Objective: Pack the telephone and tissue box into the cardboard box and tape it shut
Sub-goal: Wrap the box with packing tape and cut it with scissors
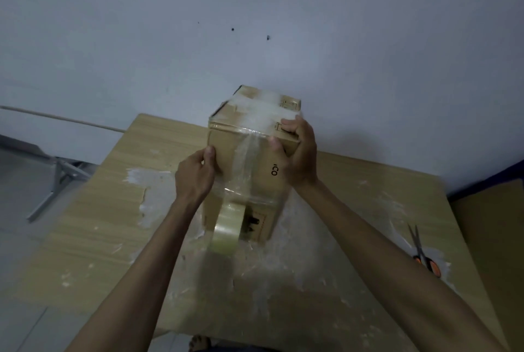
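A closed cardboard box [226,147] stands on the wooden table [93,218] against the wall. Clear tape runs across its top flaps and down its near face. A roll of clear tape [226,229] hangs from that strip in front of the box's lower part. My left hand [195,175] presses on the box's near left edge, thumb up. My right hand [297,153] grips the upper right corner, fingers over the top, thumb on the near face. The telephone and tissue box are not visible.
Orange-handled scissors [422,252] lie near the table's right edge. The tabletop carries worn white patches and tape residue. A grey metal frame [56,178] stands on the floor to the left. A foot [200,343] shows below the table's front edge.
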A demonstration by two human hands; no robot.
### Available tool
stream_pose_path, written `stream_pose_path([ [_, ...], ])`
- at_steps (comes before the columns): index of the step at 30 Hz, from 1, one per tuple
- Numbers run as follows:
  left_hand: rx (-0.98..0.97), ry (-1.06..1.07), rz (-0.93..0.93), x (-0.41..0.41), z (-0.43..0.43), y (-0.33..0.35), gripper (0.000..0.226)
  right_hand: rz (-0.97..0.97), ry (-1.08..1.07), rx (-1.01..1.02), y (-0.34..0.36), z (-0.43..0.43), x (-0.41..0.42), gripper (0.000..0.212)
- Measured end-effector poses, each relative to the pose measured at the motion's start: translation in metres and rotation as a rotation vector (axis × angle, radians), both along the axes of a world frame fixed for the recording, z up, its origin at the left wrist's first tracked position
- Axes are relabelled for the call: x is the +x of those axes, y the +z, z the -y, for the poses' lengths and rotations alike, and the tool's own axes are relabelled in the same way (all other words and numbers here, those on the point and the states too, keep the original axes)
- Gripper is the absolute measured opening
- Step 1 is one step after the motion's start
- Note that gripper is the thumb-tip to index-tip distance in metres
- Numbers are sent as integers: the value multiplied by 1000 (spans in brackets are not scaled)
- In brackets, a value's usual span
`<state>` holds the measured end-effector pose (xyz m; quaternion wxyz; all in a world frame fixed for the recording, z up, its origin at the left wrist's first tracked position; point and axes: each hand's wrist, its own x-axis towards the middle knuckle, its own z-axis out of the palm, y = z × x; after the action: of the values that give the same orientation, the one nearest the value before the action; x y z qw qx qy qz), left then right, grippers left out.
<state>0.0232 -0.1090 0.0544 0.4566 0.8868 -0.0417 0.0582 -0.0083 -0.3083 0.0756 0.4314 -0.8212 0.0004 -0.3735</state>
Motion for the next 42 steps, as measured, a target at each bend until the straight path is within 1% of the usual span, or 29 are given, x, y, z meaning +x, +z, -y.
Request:
stream_pose_path([
  [5, 184, -35, 71, 17, 8, 28, 54, -46, -130, 110, 22, 4, 5, 41],
  [7, 240, -58, 76, 24, 14, 34, 54, -60, -165, 156, 26, 10, 6, 41],
  [9, 294, -89, 72, 31, 21, 40, 59, -100, -206, 181, 29, 17, 8, 44],
  [12, 321, -145, 32, 41, 36, 49, 63, -181, -274, 206, 28, 33, 12, 41],
  [18, 358, -246, -32, 61, 65, 58, 57, -327, -397, 228, 27, 65, 24, 40],
  [20, 326, -281, -65, 69, 74, 56, 50, -415, -455, 224, 28, 77, 28, 40],
  [21, 269, -300, -100, 72, 77, 55, 46, -461, -474, 227, 29, 82, 30, 41],
  [22, 187, -338, -154, 77, 80, 53, 43, -502, -486, 236, 28, 89, 33, 42],
  [25, -154, -469, -369, 87, 86, 51, 39, -598, -521, 279, 21, 112, 41, 45],
  [26, -219, -504, -427, 90, 89, 51, 38, -626, -530, 288, 18, 119, 44, 44],
  [29, -255, -554, -516, 98, 97, 48, 40, -682, -531, 361, 9, 138, 54, 49],
  [33, -293, -609, -514, 86, 103, 40, 48, -745, -529, 391, -6, 159, 62, 45],
  [37, -435, -678, -587, 76, 106, 25, 62, -788, -537, 425, -23, 178, 69, 56],
  [38, -443, -709, -589, 75, 106, 25, 66, -801, -547, 422, -27, 182, 70, 55],
  [40, -394, -765, -559, 78, 105, 24, 71, -821, -551, 405, -32, 188, 72, 51],
  [42, -352, -804, -499, 78, 106, 24, 66, -838, -549, 409, -37, 192, 74, 58],
])
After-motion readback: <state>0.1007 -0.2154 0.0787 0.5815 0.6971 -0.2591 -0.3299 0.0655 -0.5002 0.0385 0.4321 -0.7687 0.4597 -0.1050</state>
